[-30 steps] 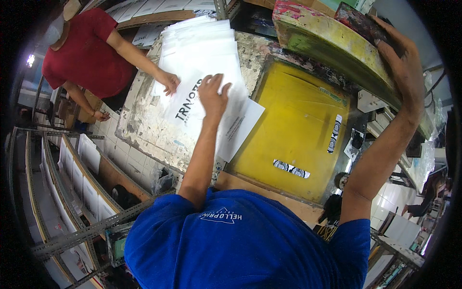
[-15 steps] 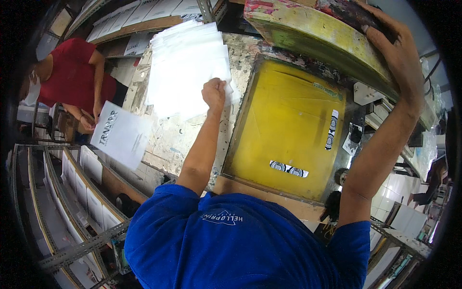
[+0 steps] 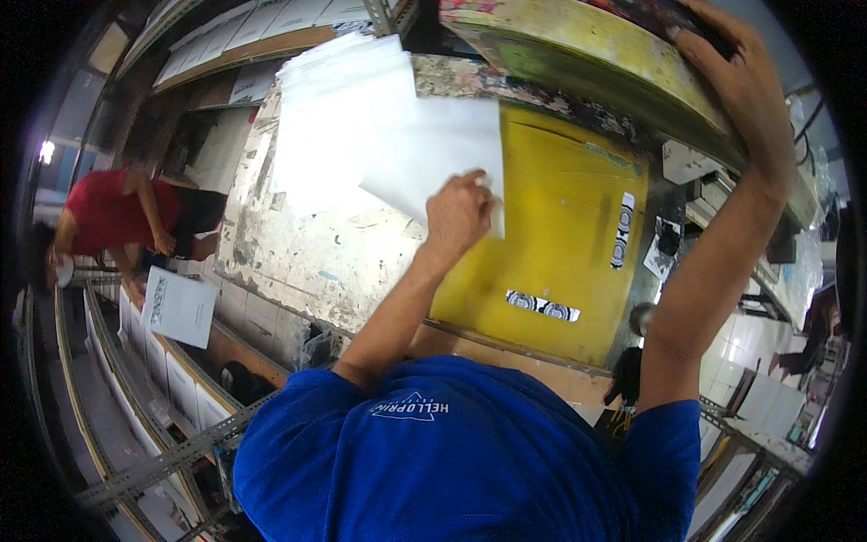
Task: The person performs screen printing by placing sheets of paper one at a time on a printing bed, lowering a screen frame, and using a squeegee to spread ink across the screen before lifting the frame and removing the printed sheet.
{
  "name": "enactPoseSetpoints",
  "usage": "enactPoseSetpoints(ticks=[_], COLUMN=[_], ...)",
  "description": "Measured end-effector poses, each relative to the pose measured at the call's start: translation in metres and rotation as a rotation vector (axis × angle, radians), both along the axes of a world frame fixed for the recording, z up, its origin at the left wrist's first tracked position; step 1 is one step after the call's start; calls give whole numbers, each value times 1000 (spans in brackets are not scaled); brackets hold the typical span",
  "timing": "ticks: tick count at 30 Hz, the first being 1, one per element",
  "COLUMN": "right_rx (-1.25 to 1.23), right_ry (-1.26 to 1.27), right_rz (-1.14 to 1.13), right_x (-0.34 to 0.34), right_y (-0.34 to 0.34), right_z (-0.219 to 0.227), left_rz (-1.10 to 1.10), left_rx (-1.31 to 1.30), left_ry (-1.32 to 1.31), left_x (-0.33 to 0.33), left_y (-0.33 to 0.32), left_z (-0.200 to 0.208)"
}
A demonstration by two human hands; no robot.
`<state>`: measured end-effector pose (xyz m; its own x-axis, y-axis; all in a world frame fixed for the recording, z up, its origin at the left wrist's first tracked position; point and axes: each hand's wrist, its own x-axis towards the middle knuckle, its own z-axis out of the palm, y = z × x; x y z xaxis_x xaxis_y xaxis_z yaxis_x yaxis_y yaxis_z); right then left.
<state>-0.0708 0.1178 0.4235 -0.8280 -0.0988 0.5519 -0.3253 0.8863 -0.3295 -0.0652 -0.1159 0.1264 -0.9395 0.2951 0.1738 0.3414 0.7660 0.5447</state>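
Observation:
My left hand (image 3: 459, 215) is closed on the near right edge of a white sheet (image 3: 438, 144). That sheet is drawn out from the loose stack of white sheets (image 3: 321, 117) and overlaps the left part of a flat yellow board (image 3: 551, 253). Two small strips with black round marks lie on the board, the lower strip (image 3: 542, 305) near its front and the upright strip (image 3: 623, 230) along its right side. At the upper right, my right hand (image 3: 736, 77) grips the edge of a raised, paint-stained screen frame (image 3: 587, 59).
A paint-spattered table (image 3: 298, 262) extends left of the board. Metal racks with white sheets (image 3: 167, 379) fill the lower left, and a shelf (image 3: 262, 45) stands behind the stack. At left, a person in a red top (image 3: 122, 212) bends over the rack with a printed sheet (image 3: 183, 307).
My left hand has moved right, pulling a white sheet off the stack and over the yellow board. My right hand stays on the raised frame. The other person has moved toward the rack and bent down.

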Motion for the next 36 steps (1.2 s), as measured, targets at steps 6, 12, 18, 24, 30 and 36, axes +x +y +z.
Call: enactPoseSetpoints(ticks=[6,12,18,24,30,36], right_rx=[-33,-95,-104,-118,-28,-70], right_ry=[-126,-44,-55,-54,-7,-7], right_rz=[29,124,177,184,139,212], right_x=[5,-15,-19,-18,-21,-1], right_y=[3,29,32,33,37,22], right_z=[13,-4,-4,-6,-12,-5], left_rz=[-419,-721,-897,-936,-971,-1003], left_rx=[-260,-188,-241,-203,-187,-58], left_ry=[116,70,-7,-23,-8,-4], left_x=[31,29,46,62,70,68], left_y=[15,88,135,133,128,121], left_z=[-90,-119,-114,-113,-117,-118])
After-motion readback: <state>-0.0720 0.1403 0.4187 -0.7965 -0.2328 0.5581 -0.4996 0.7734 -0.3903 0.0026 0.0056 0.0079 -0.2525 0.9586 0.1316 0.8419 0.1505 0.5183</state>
